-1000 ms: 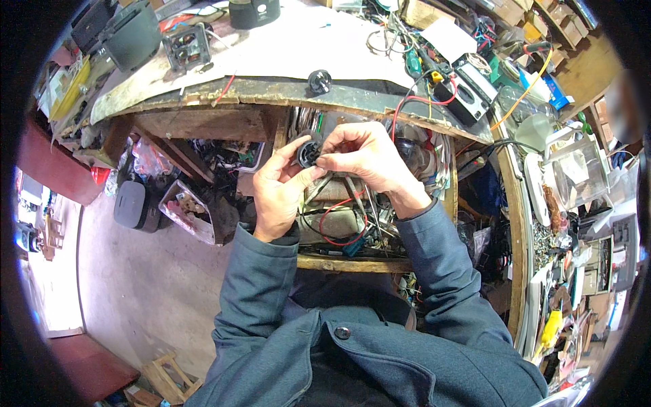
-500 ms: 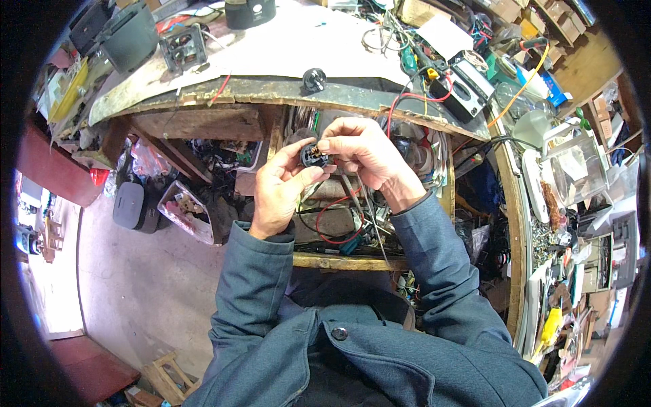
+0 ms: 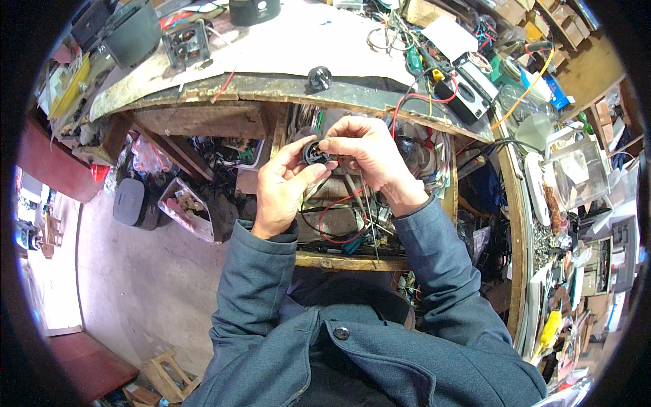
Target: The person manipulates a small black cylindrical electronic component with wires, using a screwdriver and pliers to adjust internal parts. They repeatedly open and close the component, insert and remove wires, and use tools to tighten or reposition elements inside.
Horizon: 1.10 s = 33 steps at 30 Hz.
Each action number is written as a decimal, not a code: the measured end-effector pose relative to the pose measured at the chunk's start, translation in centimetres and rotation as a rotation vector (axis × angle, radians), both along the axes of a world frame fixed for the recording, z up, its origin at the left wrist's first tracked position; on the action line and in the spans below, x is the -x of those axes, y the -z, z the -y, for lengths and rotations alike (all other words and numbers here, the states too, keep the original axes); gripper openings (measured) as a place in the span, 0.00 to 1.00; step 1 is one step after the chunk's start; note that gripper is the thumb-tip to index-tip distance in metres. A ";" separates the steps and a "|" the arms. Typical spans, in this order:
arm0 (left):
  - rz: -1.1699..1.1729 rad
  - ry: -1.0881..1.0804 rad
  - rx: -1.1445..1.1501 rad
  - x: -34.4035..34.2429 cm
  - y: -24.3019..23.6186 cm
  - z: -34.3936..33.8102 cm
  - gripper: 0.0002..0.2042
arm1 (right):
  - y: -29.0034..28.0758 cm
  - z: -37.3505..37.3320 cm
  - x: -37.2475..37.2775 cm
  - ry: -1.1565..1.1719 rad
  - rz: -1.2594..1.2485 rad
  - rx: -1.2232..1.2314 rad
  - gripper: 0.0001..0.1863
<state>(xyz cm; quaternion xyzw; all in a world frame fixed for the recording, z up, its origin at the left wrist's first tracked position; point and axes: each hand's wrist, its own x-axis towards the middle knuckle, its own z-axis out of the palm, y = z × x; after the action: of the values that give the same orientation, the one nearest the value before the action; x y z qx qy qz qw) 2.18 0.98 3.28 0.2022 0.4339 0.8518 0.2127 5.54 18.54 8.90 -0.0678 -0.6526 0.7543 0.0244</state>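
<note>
My left hand [image 3: 283, 193] grips a small round black fitting [image 3: 314, 153] between thumb and fingers, its open face with small brass-coloured contacts turned up. My right hand [image 3: 369, 154] is closed, its thumb and forefinger pinched together at the far rim of the fitting, over the contacts. What is between those fingertips is too small to make out. A long thin metal tool [image 3: 372, 224] slants down from under my right palm, seemingly held by the curled fingers. On the bench's near edge lies another round black piece with shiny metal parts [image 3: 319, 78].
Below my hands is an open drawer [image 3: 352, 261] full of wires and parts. The white-covered bench [image 3: 271, 51] lies beyond. A black meter-like box [image 3: 469, 95] with red leads stands right. A box of scraps [image 3: 188, 209] and a dark case [image 3: 132, 202] sit left.
The thin tool under my right hand has swung left, to a steeper slant. The fitting has tilted slightly in my left fingers. Both hands stay almost in place.
</note>
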 end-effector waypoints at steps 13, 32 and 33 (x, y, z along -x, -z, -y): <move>-0.007 -0.023 0.001 -0.1 -0.1 0.0 0.24 | 0.7 0.1 0.3 0.014 -0.076 -0.090 0.03; -0.080 -0.079 0.136 -0.1 0.0 0.2 0.20 | 0.4 0.1 0.1 0.041 -0.039 -0.276 0.04; -0.090 -0.076 0.134 0.0 0.2 0.2 0.19 | 0.5 0.2 0.1 0.039 -0.058 -0.290 0.05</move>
<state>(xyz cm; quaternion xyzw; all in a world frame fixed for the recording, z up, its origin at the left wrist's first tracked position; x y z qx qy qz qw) 2.16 0.77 3.13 0.2092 0.5063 0.8184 0.1735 5.44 18.34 8.39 -0.0542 -0.7522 0.6532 0.0675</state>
